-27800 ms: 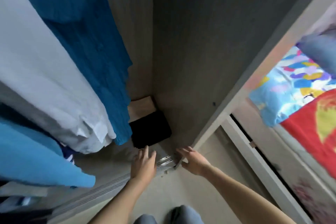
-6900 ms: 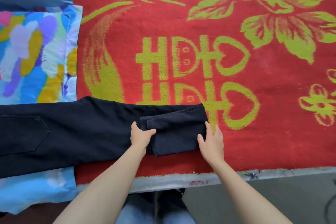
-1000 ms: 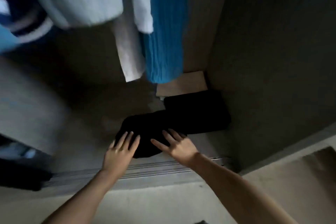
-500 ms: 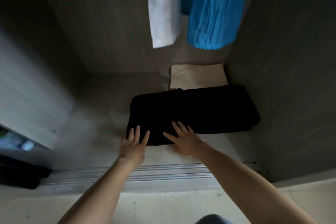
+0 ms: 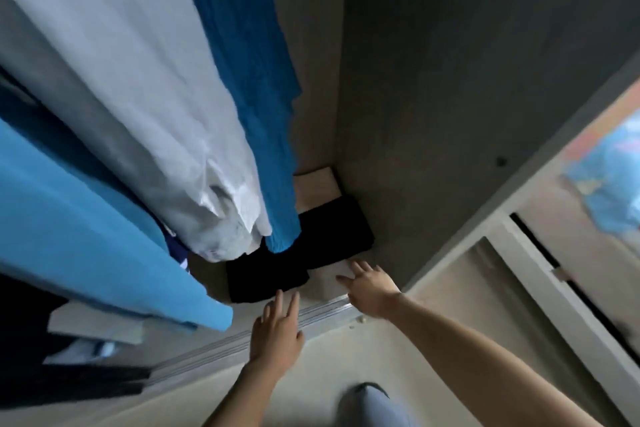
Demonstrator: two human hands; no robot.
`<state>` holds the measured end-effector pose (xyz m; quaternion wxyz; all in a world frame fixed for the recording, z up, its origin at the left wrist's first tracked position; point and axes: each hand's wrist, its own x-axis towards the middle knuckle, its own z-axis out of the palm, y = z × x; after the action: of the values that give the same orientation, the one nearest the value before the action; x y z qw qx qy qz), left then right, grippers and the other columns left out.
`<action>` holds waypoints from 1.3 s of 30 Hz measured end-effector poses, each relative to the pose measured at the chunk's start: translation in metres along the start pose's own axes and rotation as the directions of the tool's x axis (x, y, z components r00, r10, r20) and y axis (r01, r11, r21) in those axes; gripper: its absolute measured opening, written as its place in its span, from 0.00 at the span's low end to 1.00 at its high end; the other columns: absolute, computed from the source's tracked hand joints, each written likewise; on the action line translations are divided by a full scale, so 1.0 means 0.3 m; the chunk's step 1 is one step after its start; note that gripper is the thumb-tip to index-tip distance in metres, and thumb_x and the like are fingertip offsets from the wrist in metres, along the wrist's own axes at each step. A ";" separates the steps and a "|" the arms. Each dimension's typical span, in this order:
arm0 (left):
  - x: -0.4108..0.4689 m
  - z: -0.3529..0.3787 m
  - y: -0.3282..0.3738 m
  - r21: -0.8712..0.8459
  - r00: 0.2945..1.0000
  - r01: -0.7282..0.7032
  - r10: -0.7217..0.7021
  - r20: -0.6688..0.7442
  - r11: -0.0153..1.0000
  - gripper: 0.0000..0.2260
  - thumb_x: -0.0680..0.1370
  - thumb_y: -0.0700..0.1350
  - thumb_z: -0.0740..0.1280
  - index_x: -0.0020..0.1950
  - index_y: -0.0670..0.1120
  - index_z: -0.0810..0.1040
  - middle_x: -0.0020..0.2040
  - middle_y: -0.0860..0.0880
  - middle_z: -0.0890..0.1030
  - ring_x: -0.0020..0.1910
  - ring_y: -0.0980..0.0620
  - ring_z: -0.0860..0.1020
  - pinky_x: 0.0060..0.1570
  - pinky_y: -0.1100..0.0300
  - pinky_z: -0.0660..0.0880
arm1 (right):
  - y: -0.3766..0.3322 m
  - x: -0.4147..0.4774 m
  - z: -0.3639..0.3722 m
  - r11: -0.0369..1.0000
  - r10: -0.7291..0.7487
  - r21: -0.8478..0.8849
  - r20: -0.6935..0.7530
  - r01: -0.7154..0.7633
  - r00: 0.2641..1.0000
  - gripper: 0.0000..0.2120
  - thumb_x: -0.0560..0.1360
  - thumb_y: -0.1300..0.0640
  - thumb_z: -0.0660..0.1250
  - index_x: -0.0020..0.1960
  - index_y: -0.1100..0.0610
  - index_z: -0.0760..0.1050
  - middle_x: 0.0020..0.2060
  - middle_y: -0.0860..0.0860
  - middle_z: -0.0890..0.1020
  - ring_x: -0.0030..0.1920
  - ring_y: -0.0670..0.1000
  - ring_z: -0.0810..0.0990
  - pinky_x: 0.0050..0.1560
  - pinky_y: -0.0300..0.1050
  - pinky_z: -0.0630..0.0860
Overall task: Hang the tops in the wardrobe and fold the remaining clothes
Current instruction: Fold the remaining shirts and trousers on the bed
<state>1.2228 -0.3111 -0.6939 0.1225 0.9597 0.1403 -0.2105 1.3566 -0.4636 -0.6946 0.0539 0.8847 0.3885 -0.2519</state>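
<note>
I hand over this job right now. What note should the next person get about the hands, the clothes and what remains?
Left hand: open, empty, over the door track.
Right hand: open, empty, low at the wardrobe floor.
Done: white top, teal top and light blue top hang inside. Folded black clothes lie on the floor, a beige piece behind them.
Left: check the bed for more clothes; it is hardly in view.

The left side is full: the light blue top (image 5: 86, 236), the white top (image 5: 138, 114) and the dark blue top (image 5: 256, 97) hang low over the folded black clothes (image 5: 311, 246). On the right the wardrobe side wall (image 5: 450, 80) stands close. Between them my right hand (image 5: 372, 291) has free room above a bare strip of floor (image 5: 325, 282), just behind the door track (image 5: 214, 350).
</note>
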 end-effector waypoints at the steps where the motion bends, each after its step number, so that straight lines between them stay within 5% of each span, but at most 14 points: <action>1: -0.047 -0.043 0.039 0.005 1.000 -0.019 0.019 -0.009 1.000 0.30 0.80 0.51 0.57 0.77 0.52 0.45 0.78 0.45 0.45 0.74 0.46 0.56 0.67 0.56 0.62 | 0.001 -0.075 -0.038 1.000 0.022 0.006 -0.001 -0.022 1.000 0.25 0.79 0.54 0.54 0.75 0.49 0.57 0.75 0.57 0.53 0.73 0.56 0.55 0.69 0.51 0.59; 12: -0.425 -0.540 0.508 0.129 0.936 -0.338 0.347 -0.056 0.932 0.28 0.80 0.51 0.57 0.77 0.50 0.50 0.77 0.45 0.52 0.73 0.44 0.57 0.67 0.52 0.63 | 0.102 -0.953 -0.392 0.930 0.347 0.181 -0.140 -0.320 0.927 0.25 0.80 0.52 0.56 0.75 0.49 0.57 0.74 0.56 0.57 0.74 0.57 0.55 0.69 0.51 0.59; 15: -0.478 -0.599 0.645 0.165 0.863 -0.463 0.485 -0.138 0.871 0.28 0.70 0.49 0.68 0.69 0.43 0.69 0.65 0.38 0.74 0.59 0.39 0.76 0.48 0.49 0.77 | 0.161 -1.177 -0.381 0.873 0.459 0.270 -0.169 -0.407 0.872 0.24 0.79 0.52 0.57 0.75 0.49 0.58 0.74 0.55 0.57 0.74 0.55 0.56 0.68 0.50 0.60; 17: -0.514 -0.594 0.763 0.202 0.829 -0.497 0.531 -0.176 0.844 0.30 0.63 0.48 0.75 0.63 0.41 0.76 0.57 0.38 0.80 0.51 0.39 0.80 0.40 0.50 0.79 | 0.216 -1.357 -0.349 0.835 0.522 0.310 -0.185 -0.455 0.832 0.25 0.79 0.53 0.58 0.75 0.49 0.58 0.74 0.54 0.56 0.74 0.54 0.56 0.69 0.49 0.60; 21: -0.667 -0.486 1.098 0.141 0.787 -0.593 0.607 -0.107 0.793 0.27 0.80 0.51 0.59 0.77 0.49 0.55 0.76 0.46 0.57 0.73 0.47 0.59 0.67 0.55 0.61 | 0.321 -1.803 -0.202 0.702 0.687 0.411 -0.176 -0.582 0.705 0.23 0.80 0.54 0.57 0.74 0.50 0.59 0.74 0.53 0.57 0.74 0.53 0.55 0.69 0.50 0.59; 30: -1.061 -0.241 1.855 0.157 0.483 -0.864 0.875 -0.003 0.478 0.25 0.80 0.52 0.58 0.76 0.50 0.56 0.75 0.48 0.58 0.74 0.49 0.58 0.70 0.54 0.61 | 0.407 -2.640 0.130 0.271 0.954 0.509 -0.030 -0.817 0.297 0.24 0.79 0.57 0.58 0.74 0.50 0.60 0.75 0.55 0.57 0.73 0.56 0.57 0.69 0.52 0.62; 39: -1.073 -0.193 2.286 0.130 0.312 -0.942 0.950 -0.009 0.311 0.23 0.80 0.52 0.58 0.75 0.48 0.61 0.73 0.49 0.65 0.71 0.51 0.64 0.66 0.56 0.68 | 0.547 -2.936 0.251 0.064 0.995 0.527 0.027 -0.848 0.092 0.23 0.80 0.53 0.56 0.74 0.51 0.59 0.75 0.55 0.57 0.74 0.54 0.57 0.69 0.51 0.63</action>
<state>1.1836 -1.0024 -0.3809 0.1681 0.8729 -0.4534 -0.0653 0.9403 -1.1807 -0.3469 -0.0527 0.9346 -0.3445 -0.0707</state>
